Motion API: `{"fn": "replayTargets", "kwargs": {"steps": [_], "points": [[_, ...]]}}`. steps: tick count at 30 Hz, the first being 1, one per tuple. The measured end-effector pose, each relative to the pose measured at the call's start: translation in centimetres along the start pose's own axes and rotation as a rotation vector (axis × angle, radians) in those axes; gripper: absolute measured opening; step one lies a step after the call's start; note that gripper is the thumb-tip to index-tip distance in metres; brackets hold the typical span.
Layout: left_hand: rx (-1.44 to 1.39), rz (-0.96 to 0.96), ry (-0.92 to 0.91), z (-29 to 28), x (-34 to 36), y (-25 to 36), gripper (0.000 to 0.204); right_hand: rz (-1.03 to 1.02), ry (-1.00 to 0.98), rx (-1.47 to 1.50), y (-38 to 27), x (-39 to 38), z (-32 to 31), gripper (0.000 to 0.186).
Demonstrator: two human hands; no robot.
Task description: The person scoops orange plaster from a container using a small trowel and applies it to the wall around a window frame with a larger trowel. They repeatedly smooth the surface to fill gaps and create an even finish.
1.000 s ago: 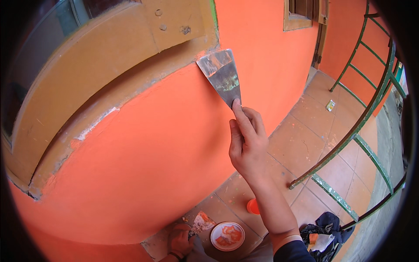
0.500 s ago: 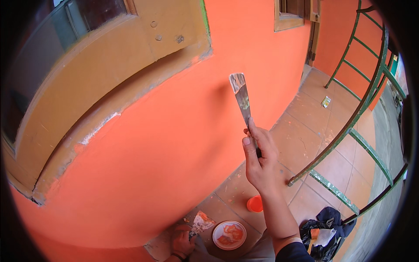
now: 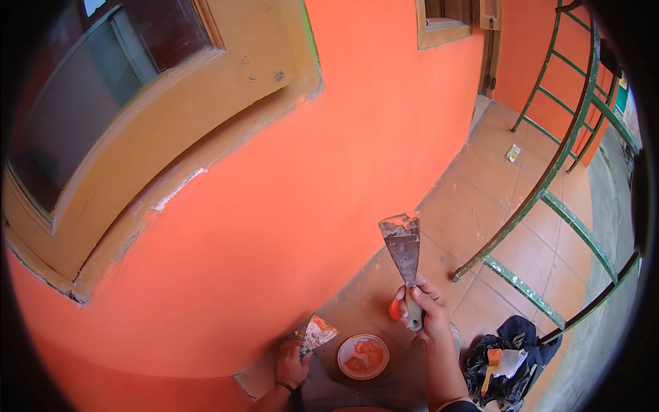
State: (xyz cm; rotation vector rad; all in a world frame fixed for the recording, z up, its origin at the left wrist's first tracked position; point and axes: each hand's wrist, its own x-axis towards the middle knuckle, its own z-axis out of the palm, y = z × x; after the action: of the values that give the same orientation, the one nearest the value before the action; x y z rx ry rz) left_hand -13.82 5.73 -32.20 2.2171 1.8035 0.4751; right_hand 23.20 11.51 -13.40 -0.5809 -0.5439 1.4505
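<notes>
My right hand (image 3: 425,309) grips the handle of a metal putty knife (image 3: 401,244), its smeared blade raised above the tiled floor. A red lid or tub (image 3: 395,310) is partly hidden behind that hand. Low at centre, my left hand (image 3: 291,364) is closed on a second scraper (image 3: 319,333), whose blade carries white and orange paste. Between my hands, a white round container (image 3: 364,347) holds orange paste. The coral wall (image 3: 288,206) rises beside me, with a roughened, chipped white strip (image 3: 178,189) under the ochre window frame (image 3: 158,117).
A green metal ladder-like frame (image 3: 508,233) stands along the right on tiles (image 3: 460,199). A black bag (image 3: 515,329) with a brush (image 3: 492,364) and white plastic lies at lower right. A small packet (image 3: 513,152) is on the floor; a smaller window (image 3: 443,38) is up the wall.
My right hand and putty knife have come down from the window sill's edge, away from the wall, and the blade has turned. My left hand still holds its scraper low. The view has shifted slightly.
</notes>
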Motion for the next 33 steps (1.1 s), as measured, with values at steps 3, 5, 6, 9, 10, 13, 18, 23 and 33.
{"fn": "replayTargets", "kwargs": {"steps": [3,5,6,9,10,13,18,23,33], "points": [[0.0,-0.072,-0.012,0.6,-0.5,0.0,0.044,0.092,0.004,0.024,0.4,-3.6,-2.1,0.042],[-0.016,-0.13,-0.016,0.7,-1.1,0.1,0.045,0.163,0.024,0.003,0.6,-6.1,-3.2,0.043],[-0.036,-0.153,-0.014,0.7,-1.3,0.2,0.045,0.199,0.041,-0.026,0.7,-7.2,-3.9,0.044],[-0.121,-0.185,0.05,0.2,-2.3,1.0,0.045,0.305,0.035,-0.172,0.7,-10.1,-5.9,0.043],[-0.154,-0.17,0.093,-0.1,-2.5,1.2,0.045,0.321,0.02,-0.225,0.8,-10.9,-6.5,0.043],[-0.197,-0.191,0.211,-0.9,-4.2,2.7,0.039,0.365,0.0,-0.315,1.1,-12.7,-7.8,0.036],[-0.193,-0.266,0.335,-3.0,-7.4,4.4,0.036,0.37,-0.084,-0.342,1.1,-13.6,-8.8,0.028],[-0.22,-0.396,0.333,-5.2,-9.8,5.4,0.034,0.362,-0.182,-0.36,0.3,-13.5,-8.8,0.028],[-0.296,-0.282,0.541,-10.5,-7.9,9.8,0.03,0.4,-0.205,-0.327,-0.1,-9.6,-6.7,0.03]]}}
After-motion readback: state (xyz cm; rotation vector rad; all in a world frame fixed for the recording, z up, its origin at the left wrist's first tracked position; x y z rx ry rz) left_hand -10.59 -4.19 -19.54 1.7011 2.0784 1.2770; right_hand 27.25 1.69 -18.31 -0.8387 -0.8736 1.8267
